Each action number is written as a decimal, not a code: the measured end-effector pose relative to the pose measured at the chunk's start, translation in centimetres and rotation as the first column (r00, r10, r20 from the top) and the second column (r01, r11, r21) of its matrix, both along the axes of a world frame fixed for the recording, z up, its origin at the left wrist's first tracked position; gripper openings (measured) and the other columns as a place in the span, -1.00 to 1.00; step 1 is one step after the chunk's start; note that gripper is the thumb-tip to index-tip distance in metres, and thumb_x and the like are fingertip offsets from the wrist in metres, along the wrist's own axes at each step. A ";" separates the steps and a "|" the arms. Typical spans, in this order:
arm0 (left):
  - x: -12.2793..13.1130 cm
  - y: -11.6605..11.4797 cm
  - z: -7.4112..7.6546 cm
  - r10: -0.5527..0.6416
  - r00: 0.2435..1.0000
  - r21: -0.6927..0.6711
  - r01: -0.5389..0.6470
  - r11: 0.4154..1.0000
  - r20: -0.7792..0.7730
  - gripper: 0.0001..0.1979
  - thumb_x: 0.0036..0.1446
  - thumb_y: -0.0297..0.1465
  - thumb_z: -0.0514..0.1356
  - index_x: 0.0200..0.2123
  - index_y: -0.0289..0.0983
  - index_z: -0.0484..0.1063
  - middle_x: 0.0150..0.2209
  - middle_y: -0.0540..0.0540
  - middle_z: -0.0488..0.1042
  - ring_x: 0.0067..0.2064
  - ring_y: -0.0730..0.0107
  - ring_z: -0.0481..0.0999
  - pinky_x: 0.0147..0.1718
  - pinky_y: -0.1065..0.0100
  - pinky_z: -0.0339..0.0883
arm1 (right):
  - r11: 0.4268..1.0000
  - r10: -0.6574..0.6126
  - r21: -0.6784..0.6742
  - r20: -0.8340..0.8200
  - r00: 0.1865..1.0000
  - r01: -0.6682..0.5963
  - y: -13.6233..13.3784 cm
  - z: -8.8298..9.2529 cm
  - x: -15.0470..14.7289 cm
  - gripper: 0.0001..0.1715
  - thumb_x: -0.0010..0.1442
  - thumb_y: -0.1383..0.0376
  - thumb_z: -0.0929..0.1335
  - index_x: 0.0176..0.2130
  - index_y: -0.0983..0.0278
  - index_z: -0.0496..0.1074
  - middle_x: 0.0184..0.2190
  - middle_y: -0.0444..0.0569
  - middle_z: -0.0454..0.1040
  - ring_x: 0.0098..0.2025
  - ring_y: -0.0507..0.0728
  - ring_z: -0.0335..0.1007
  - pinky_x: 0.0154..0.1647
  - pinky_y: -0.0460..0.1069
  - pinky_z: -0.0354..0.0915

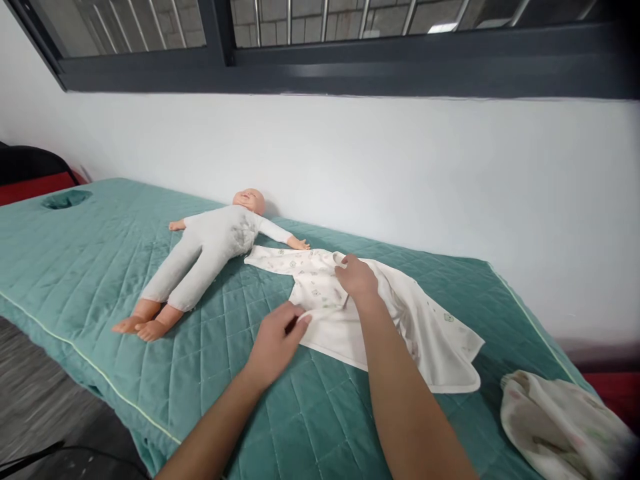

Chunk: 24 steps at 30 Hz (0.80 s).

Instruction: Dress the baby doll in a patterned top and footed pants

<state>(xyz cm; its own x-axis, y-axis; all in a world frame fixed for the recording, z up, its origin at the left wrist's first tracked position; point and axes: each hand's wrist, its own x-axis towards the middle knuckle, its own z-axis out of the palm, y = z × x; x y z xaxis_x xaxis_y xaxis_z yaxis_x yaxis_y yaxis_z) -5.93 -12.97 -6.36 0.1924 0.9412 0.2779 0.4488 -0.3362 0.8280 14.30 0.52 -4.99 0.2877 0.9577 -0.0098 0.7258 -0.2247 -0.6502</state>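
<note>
A white baby garment (320, 283) with a small print lies spread on the green quilted cover, one sleeve stretched toward the doll. My left hand (280, 337) pinches its lower left edge between thumb and fingers. Higher up, near the neckline, my right hand (357, 277) grips the cloth; the right forearm hides part of the garment. To the left, a baby doll (210, 240) with a white cloth body lies on its back, its head toward the wall and its arms spread. One doll hand rests close to the garment's upper edge.
The green quilted cover (90, 267) drapes over a bed with a hole at its far left end. A crumpled printed cloth (560, 420) lies at the lower right. Behind stand a white wall (400, 167) and a dark window frame (350, 73). A black cable lies on the floor.
</note>
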 end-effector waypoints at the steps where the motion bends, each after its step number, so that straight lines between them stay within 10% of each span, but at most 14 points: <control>1: -0.3 0.4 -0.1 0.082 0.989 -0.084 -0.072 0.994 0.125 -0.73 0.29 -0.21 0.10 -0.36 -0.26 0.43 -0.44 0.02 0.34 -0.39 0.44 0.32 -0.38 0.39 0.19 | 1.000 0.013 -0.002 -0.048 0.999 -0.013 0.2 0.1 0.0 -0.70 0.11 0.28 0.37 -0.11 0.26 0.44 -0.14 0.13 0.54 0.00 0.33 0.45 0.02 0.19 0.30; 8: -2.0 2.0 -1.5 0.609 0.563 -0.159 -0.647 0.745 0.559 -0.69 0.26 -0.20 0.12 0.01 -0.19 0.32 0.02 -0.11 0.39 0.06 0.30 0.40 0.03 0.30 0.32 | 0.955 0.284 0.221 -0.505 0.815 -0.196 0.6 0.0 -2.4 -0.59 0.35 0.02 0.16 0.03 0.20 0.26 -0.04 0.03 0.55 -0.11 0.05 0.55 -0.15 -0.05 0.44; 12: -1.7 1.5 -1.6 0.582 0.711 0.162 -0.678 0.717 0.395 -0.64 0.25 -0.34 0.12 0.11 -0.19 0.24 0.20 -0.21 0.24 0.26 0.19 0.23 0.26 0.11 0.14 | 0.940 0.318 0.264 -0.460 0.829 -0.214 0.5 -1.1 -2.9 -0.67 0.32 0.10 0.19 -0.09 0.26 0.34 -0.10 0.08 0.57 -0.11 0.10 0.54 -0.06 0.04 0.43; 16: -0.9 1.5 -1.8 0.416 0.901 0.385 -0.431 0.816 0.126 -0.74 0.25 -0.46 0.06 0.00 -0.22 0.32 0.10 -0.21 0.36 0.18 0.16 0.31 0.21 0.03 0.20 | 0.912 0.365 0.296 -0.277 0.889 -0.283 0.0 -1.9 -3.5 -0.75 0.21 0.25 0.30 -0.12 0.26 0.44 -0.05 0.04 0.54 0.02 0.16 0.45 0.17 0.12 0.27; 24: -0.6 1.8 -2.5 0.307 0.935 0.423 -0.210 0.882 -0.176 -0.71 0.22 -0.55 0.03 -0.02 -0.24 0.36 0.06 -0.20 0.43 0.14 0.13 0.37 0.13 0.02 0.32 | 0.895 0.361 0.256 0.067 0.930 -0.365 -4.3 -0.1 -1.3 -0.54 0.19 0.25 0.35 0.10 0.18 0.40 0.17 -0.05 0.41 0.23 0.12 0.26 0.29 0.00 0.09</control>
<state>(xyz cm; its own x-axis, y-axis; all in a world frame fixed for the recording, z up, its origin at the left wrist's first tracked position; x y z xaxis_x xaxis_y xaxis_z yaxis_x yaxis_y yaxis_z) -6.53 -11.14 -8.82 0.0619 0.7893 0.6109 0.7261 -0.4556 0.5150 13.00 -3.78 -5.04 -0.0825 0.9635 0.2547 0.7363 0.2311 -0.6360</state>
